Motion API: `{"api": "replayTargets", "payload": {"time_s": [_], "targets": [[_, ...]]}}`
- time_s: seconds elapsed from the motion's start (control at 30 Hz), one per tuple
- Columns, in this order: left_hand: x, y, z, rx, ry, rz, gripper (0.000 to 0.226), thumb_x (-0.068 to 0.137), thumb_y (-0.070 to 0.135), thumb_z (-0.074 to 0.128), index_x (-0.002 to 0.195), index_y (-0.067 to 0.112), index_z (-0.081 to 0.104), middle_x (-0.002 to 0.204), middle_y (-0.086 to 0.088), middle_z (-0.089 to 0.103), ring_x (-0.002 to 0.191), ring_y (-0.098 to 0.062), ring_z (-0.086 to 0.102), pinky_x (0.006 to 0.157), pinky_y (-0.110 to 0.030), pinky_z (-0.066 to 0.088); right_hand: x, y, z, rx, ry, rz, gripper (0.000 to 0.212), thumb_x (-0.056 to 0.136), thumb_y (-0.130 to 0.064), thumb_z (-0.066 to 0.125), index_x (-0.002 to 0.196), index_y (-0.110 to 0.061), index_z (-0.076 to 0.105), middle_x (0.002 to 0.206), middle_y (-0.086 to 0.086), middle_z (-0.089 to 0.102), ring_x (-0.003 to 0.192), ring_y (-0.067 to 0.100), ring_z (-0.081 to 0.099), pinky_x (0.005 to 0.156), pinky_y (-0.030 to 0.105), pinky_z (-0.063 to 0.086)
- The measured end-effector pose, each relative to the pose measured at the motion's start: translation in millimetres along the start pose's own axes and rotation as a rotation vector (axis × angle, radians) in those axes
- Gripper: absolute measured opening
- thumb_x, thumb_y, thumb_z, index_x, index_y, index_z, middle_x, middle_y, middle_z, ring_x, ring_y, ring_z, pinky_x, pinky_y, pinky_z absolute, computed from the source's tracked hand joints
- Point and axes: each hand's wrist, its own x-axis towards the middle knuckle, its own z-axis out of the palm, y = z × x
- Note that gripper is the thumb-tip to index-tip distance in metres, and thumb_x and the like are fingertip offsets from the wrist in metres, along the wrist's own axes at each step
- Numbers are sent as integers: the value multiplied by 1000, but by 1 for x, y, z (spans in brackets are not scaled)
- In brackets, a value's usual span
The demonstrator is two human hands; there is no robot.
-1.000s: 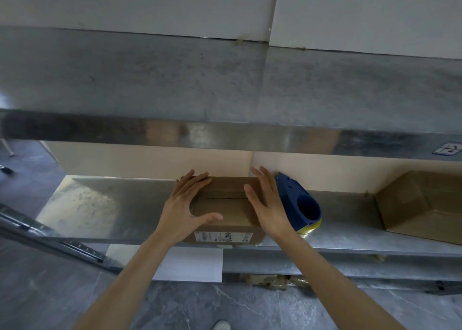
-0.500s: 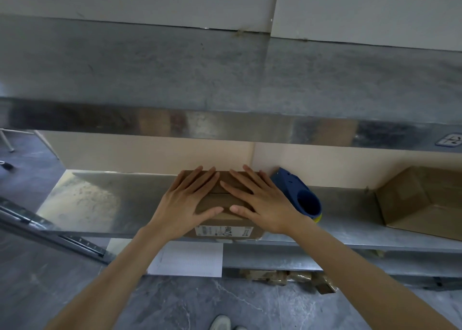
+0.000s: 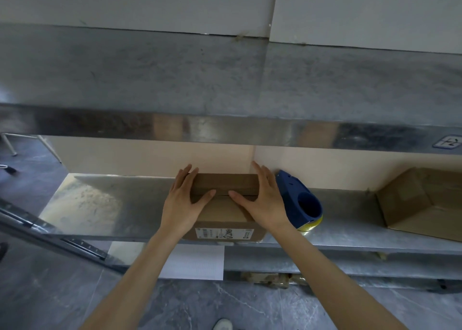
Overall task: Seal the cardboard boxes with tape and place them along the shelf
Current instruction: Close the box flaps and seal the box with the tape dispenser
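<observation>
A small brown cardboard box (image 3: 226, 211) with a white label on its front sits at the front edge of the lower metal shelf (image 3: 107, 204). My left hand (image 3: 183, 201) lies flat on the box's left top flap, fingers straight, thumb pointing inward. My right hand (image 3: 262, 199) lies flat on the right top flap, its thumb almost meeting the left one over the seam. A blue tape dispenser (image 3: 298, 199) with a yellowish roll stands on the shelf just right of the box, beside my right wrist.
A second cardboard box (image 3: 422, 202) lies on its side at the shelf's right end. The upper metal shelf (image 3: 225, 84) overhangs above. A white sheet (image 3: 197, 262) and some debris lie below, over grey floor. A metal rail (image 3: 50, 237) runs at the left.
Both hands slid apart from the middle of the box top toward its left and right sides, fingers still flat on the flaps. The box stayed in place.
</observation>
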Motion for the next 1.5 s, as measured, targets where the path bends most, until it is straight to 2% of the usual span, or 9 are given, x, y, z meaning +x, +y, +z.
{"api": "replayTargets", "payload": {"time_s": [0.23,0.4,0.77,0.93,1.03,1.1,1.2,1.3,1.5], "targets": [[0,-8,0,-338,23,-93,80,83,43,74,150,31,31,154,8,33,136,-14,37,107,-30,36,0,10,-5,519,-63,170,86,83,-44,72,150,-43,17,132,-18,37,125,5,39,84,2,37],[1,-12,-2,-563,-55,-176,77,85,36,74,149,38,30,136,12,44,123,-11,46,92,-22,41,1,12,-5,623,-101,205,82,86,-39,70,150,-41,20,118,-28,41,101,-10,43,64,-5,39],[-3,-17,-2,-703,-94,-147,71,78,46,71,141,44,37,135,13,45,122,-7,48,91,-22,47,-2,8,-7,662,-82,193,59,84,-29,75,132,-31,39,118,-9,51,110,9,53,78,14,51],[-2,-13,0,-756,-9,-162,60,85,40,69,138,37,42,127,14,50,118,-6,52,88,-18,50,-4,7,-8,724,-60,233,46,87,-34,70,126,-35,44,115,-10,53,104,7,54,67,12,51],[0,-13,1,-713,16,-188,65,89,27,70,144,34,36,128,15,49,114,-2,51,83,-9,47,-2,8,-8,738,-71,253,53,90,-27,68,135,-34,40,123,-3,53,113,16,54,92,31,53],[1,-13,1,-664,-8,-186,66,91,27,69,146,33,33,134,11,45,119,-9,49,96,-21,47,-2,8,-9,722,-72,262,59,91,-28,67,141,-33,36,129,0,52,119,19,53,102,39,48],[-1,-14,0,-608,-47,-127,59,94,32,64,145,36,34,141,12,40,127,-10,42,105,-32,43,-4,7,-8,703,-45,242,60,91,-33,66,143,-35,35,128,-7,52,114,7,53,86,18,52],[-2,-17,0,-561,-48,-36,41,94,29,63,132,35,49,150,15,34,129,-6,38,109,-30,38,-5,8,-10,739,-63,207,49,94,-28,63,137,-35,41,120,-12,54,107,0,55,72,9,50],[-2,-16,-1,-665,-41,-64,24,92,18,67,113,28,61,147,16,38,129,-4,42,107,-29,39,-5,12,-9,608,-92,147,8,96,-23,61,100,-28,65,119,-1,55,114,19,52,97,34,46]]}}
